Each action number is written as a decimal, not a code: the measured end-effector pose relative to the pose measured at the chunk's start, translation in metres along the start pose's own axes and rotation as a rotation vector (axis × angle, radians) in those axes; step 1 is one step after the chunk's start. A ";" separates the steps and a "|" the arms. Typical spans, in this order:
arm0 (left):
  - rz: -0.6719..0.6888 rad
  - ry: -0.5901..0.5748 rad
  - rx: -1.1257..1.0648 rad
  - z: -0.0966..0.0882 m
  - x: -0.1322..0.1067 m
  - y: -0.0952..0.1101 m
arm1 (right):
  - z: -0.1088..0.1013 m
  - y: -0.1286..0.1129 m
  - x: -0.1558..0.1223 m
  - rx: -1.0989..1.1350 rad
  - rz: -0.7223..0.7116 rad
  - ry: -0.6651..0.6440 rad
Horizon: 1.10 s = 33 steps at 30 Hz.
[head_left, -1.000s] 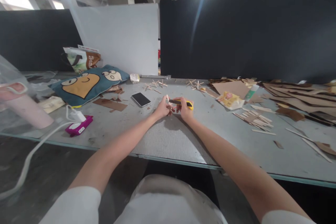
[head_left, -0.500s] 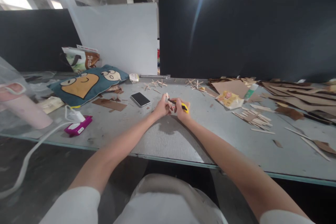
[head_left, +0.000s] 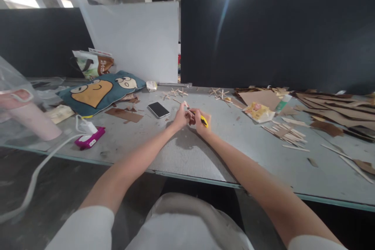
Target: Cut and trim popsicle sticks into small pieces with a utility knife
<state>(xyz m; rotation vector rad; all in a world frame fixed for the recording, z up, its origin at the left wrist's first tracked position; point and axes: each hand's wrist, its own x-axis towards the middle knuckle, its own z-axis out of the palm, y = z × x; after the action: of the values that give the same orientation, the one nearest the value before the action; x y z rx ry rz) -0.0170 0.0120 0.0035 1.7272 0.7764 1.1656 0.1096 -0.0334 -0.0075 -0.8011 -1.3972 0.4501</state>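
Both of my hands meet over the middle of the grey table [head_left: 164, 152]. My right hand [head_left: 199, 125] is wrapped round a yellow and black utility knife [head_left: 204, 121], whose front end points left toward the other hand. Pinched in my left hand [head_left: 182, 118] is a small pale wooden stick [head_left: 185, 104]; its tip shows above the fingers and the rest is hidden. The knife's front end lies close to the stick, but I cannot tell whether they touch. A smartphone [head_left: 158, 109] lies just left of my left hand.
Stick crosses [head_left: 219, 93] lie beyond my hands. To the right are a yellow packet [head_left: 258, 112], a glue stick [head_left: 283, 103], a pile of wooden sticks [head_left: 285, 133] and cardboard sheets [head_left: 336, 113]. On the left are a cushion [head_left: 93, 94], a purple power strip [head_left: 90, 138] and cardboard scraps [head_left: 124, 115].
The knife and my right hand have tilted slightly and drawn closer to my left hand. My view has shifted a little, so the surroundings sit slightly farther right.
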 end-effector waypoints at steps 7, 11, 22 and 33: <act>0.039 -0.026 0.043 -0.008 -0.004 0.008 | 0.000 0.005 0.002 -0.014 -0.009 0.059; 0.024 -0.008 0.018 0.000 0.000 0.003 | 0.002 0.007 0.003 -0.011 -0.006 0.054; 0.054 0.003 0.047 -0.004 -0.006 0.013 | 0.004 0.006 0.004 0.036 0.009 0.100; 0.047 -0.003 -0.003 0.004 0.001 0.002 | 0.003 0.007 0.003 0.069 0.041 0.083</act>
<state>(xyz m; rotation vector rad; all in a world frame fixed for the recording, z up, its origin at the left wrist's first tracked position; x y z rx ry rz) -0.0125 0.0109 0.0055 1.7524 0.7351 1.1947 0.1087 -0.0262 -0.0103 -0.7847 -1.2833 0.4894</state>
